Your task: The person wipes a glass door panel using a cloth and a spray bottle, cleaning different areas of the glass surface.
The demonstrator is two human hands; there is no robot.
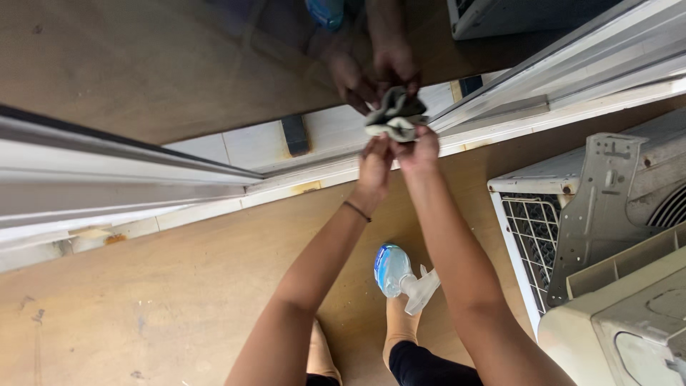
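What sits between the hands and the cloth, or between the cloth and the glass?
Nothing visible. Left hand and right hand both pinch the crumpled grey cloth, which is pressed against the reflective glass pane.

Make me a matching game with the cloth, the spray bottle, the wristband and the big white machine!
Things:
1. cloth
2. spray bottle
3. wristband
4. air conditioner unit

Places:
A. standing at the right edge, with a wire grille
B. bunched in both hands against the glass
C. down near the person's feet, over the brown floor
D. around the left arm

Pairs: 1-B, 2-C, 3-D, 4-A. The left hand and right hand grip the cloth together.
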